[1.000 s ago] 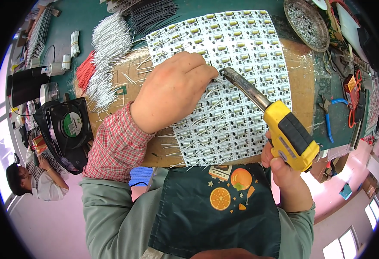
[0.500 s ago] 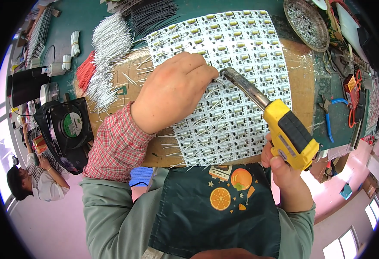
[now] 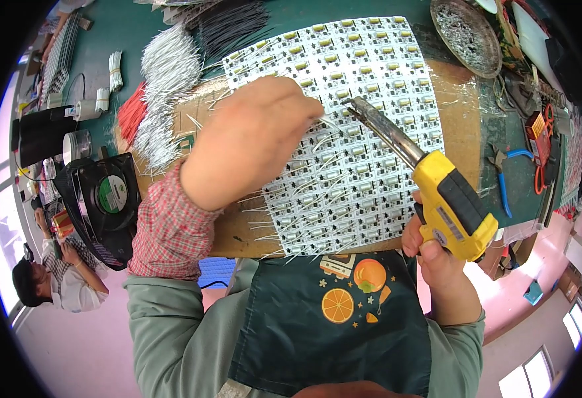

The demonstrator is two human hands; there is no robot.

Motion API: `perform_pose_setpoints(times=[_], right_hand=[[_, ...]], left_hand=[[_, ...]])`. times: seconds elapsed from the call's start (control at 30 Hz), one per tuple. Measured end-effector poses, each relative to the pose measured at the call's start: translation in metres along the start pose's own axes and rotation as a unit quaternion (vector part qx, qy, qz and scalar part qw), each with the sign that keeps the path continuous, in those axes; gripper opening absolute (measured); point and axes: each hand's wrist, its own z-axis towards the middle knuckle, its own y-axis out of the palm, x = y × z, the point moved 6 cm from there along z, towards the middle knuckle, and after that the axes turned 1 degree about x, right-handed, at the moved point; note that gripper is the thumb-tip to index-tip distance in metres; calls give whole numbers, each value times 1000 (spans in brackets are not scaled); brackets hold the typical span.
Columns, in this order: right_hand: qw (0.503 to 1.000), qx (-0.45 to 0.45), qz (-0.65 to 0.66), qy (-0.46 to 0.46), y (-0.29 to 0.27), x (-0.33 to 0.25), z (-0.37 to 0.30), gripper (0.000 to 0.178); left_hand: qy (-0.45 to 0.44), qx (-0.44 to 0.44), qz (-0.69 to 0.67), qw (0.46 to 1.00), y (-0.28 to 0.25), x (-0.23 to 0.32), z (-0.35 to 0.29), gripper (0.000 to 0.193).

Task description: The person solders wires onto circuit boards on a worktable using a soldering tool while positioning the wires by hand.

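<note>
A white panel of small circuit boards (image 3: 370,79) lies on a brown board (image 3: 463,126) in front of me, with thin wire leads sticking out of many of its cells. My left hand (image 3: 251,139) rests on the panel's left part, fingers bent down onto it at a wire. My right hand (image 3: 437,255) grips a yellow and black soldering gun (image 3: 447,202) by its handle. The gun's metal tip (image 3: 357,106) points up and left, close to my left fingertips.
Bundles of white, red and black wires (image 3: 165,73) lie at the upper left. A black fan (image 3: 102,202) stands at the left. A round metal dish (image 3: 466,33) sits at the upper right, blue-handled pliers (image 3: 506,179) at the right. Another person (image 3: 52,278) sits lower left.
</note>
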Motion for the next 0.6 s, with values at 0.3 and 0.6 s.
perform_pose_setpoints(times=[0.3, 0.6], right_hand=[[1000, -7, -14, -16, 5, -6, 11, 86], [1000, -24, -7, 9, 8, 3, 13, 82]], left_hand=[[15, 36, 44, 998, 13, -6, 2, 13], [11, 19, 52, 998, 16, -6, 2, 13]])
